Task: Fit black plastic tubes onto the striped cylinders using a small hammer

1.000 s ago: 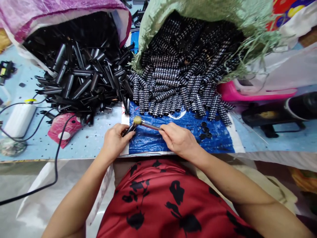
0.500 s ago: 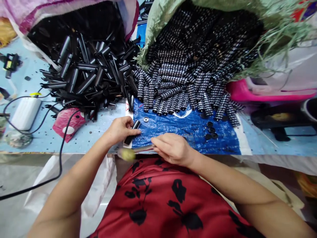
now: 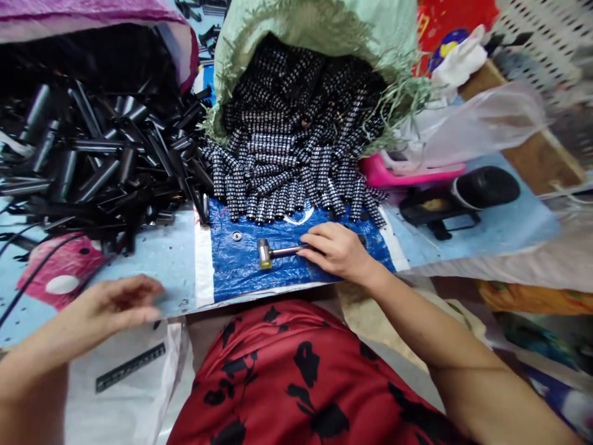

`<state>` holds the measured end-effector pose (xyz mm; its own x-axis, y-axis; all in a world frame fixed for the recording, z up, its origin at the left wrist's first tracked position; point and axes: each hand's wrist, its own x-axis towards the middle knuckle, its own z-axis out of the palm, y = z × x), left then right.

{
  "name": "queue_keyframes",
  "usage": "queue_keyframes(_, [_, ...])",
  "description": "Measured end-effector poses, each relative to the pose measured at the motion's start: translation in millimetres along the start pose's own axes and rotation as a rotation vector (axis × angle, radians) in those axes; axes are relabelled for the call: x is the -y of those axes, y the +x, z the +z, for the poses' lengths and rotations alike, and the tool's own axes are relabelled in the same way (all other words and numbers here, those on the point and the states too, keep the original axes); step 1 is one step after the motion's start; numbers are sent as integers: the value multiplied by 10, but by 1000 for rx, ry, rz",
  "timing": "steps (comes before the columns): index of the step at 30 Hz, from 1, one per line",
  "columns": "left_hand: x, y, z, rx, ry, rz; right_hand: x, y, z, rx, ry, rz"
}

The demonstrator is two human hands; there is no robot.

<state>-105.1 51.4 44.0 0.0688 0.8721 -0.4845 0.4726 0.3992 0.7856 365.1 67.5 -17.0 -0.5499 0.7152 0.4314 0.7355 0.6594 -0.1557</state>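
Note:
My right hand [image 3: 340, 250] is closed on the handle of a small mallet [image 3: 264, 254], whose head has a yellow-green face and lies on the blue plastic sheet [image 3: 241, 278]. My left hand [image 3: 123, 301], slightly blurred, is off the table's front edge with fingers apart and nothing in them. Below it, a black slotted strip-like piece [image 3: 130, 368] shows against a white bag [image 3: 111, 408]; whether it is falling or lying there I cannot tell. A small round metal piece [image 3: 236, 236] rests on the sheet, left of the mallet.
Black tubes [image 3: 97, 179] spill from a purple-edged sack [image 3: 152, 9] at left. Patterned black-and-white cylinders [image 3: 273, 164] spill from a green woven sack [image 3: 315, 18]. A pink tray [image 3: 403, 176] and a black device [image 3: 486, 187] stand at right; a pink pouch [image 3: 60, 269] lies at left.
My left hand has let go of the short black tube and moved left, past the table edge. The mallet has gone from a blurred swing to lying on the sheet. The view has shifted right.

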Motion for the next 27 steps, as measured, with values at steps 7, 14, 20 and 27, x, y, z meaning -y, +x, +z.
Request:
queue_keyframes(7, [-688, 826, 782, -706, 507, 323, -187, 600, 36, 250, -341, 243])
queue_keyframes(14, [-557, 1223, 874, -698, 555, 332, -407, 656, 91, 337, -470, 59])
queue_keyframes(20, [-411, 1113, 803, -817, 235, 324, -740, 661, 115, 101, -408, -336])
queue_keyframes(27, [-365, 800, 697, -764, -315, 343, -538, 634, 127, -55, 68, -300])
